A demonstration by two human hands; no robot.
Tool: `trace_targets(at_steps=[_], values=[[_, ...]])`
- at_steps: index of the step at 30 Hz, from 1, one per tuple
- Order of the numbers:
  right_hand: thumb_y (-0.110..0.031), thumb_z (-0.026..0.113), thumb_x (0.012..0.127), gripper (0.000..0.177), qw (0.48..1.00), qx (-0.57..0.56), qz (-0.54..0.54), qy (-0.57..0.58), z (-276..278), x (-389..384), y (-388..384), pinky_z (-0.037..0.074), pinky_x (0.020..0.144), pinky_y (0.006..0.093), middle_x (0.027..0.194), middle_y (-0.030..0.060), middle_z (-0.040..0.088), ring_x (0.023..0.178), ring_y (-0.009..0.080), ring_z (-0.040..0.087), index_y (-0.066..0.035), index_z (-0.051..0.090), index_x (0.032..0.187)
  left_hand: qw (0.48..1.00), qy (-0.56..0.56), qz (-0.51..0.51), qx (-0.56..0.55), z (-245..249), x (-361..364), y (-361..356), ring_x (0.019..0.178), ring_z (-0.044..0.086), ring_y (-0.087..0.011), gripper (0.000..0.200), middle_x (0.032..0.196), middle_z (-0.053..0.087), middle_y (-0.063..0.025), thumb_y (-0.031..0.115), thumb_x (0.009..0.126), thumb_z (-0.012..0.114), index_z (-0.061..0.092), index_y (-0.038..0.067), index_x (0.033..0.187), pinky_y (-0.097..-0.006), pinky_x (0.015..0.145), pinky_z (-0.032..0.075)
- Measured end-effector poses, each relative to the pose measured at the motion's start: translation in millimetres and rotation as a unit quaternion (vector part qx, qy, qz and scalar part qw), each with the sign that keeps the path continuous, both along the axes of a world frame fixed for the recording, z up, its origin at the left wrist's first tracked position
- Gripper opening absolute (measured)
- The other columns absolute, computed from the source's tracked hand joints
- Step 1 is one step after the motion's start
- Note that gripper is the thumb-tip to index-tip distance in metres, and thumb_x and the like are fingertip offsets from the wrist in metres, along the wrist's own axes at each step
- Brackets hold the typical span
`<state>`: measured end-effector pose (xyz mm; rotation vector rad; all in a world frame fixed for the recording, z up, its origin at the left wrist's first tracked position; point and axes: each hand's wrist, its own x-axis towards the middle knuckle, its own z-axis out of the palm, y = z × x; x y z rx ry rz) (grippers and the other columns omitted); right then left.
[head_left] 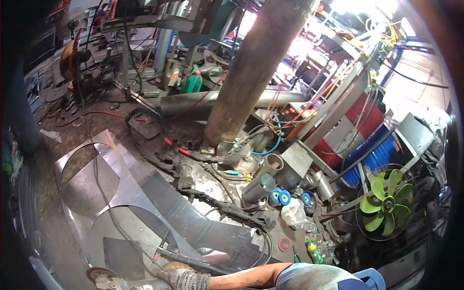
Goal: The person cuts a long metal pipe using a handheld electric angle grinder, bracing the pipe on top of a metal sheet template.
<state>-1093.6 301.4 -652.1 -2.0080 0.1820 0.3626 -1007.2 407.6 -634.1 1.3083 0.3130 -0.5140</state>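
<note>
My right hand (pixel 186 278), in a grey knitted glove with a yellowish palm, is low in the view at the end of a bare forearm. It appears closed around the rear of an angle grinder (pixel 130 284), partly cut off by the bottom edge. The grinder's worn brown disc (pixel 101 275) faces up at the left. Under and beside it lies sheet metal (pixel 79 227) with large round cutouts. A dark, rod-like tool (pixel 186 258) rests just above the glove, near a pinkish shape I cannot make out. My left hand is not in view.
A thick post (pixel 256 72) rises behind the sheets. Dark cables (pixel 227 210) cross the floor by metal cylinders (pixel 258 188), blue-rimmed discs (pixel 285 196) and a green bottle (pixel 314 252). At the right are a green-bladed fan (pixel 388 204) and a blue drum (pixel 379 157).
</note>
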Motion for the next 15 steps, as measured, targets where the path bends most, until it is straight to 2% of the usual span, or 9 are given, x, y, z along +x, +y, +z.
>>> trace_targets(at_steps=[5,15], values=[[-0.037,0.082,0.08,0.065,0.994,-0.028,-0.064,-0.086,3.1,-4.7,0.0,0.055,0.089,0.0407,0.106,0.0172,0.07,0.101,0.0297,0.069,-0.005,0.06,0.133,0.999,-0.003,-0.033,0.005,2.0,-1.2,-16.5,0.103,0.063,-0.0204,0.044,0.119,0.066,-0.0069,0.025,0.091,0.073,0.063,0.005,0.129,-0.0367,0.092,0.054],[-0.037,0.083,0.074,0.049,0.959,-0.067,-0.127,-0.245,19.4,0.0,6.3,0.056,0.078,0.0424,0.093,0.0154,0.069,0.086,0.0283,0.068,-0.008,0.069,0.112,0.997,0.007,-0.074,0.018,10.0,-2.3,-38.3,0.105,0.063,-0.0212,0.04,0.119,0.066,-0.0079,0.025,0.094,0.068,0.062,0.005,0.129,-0.0375,0.094,0.053]])
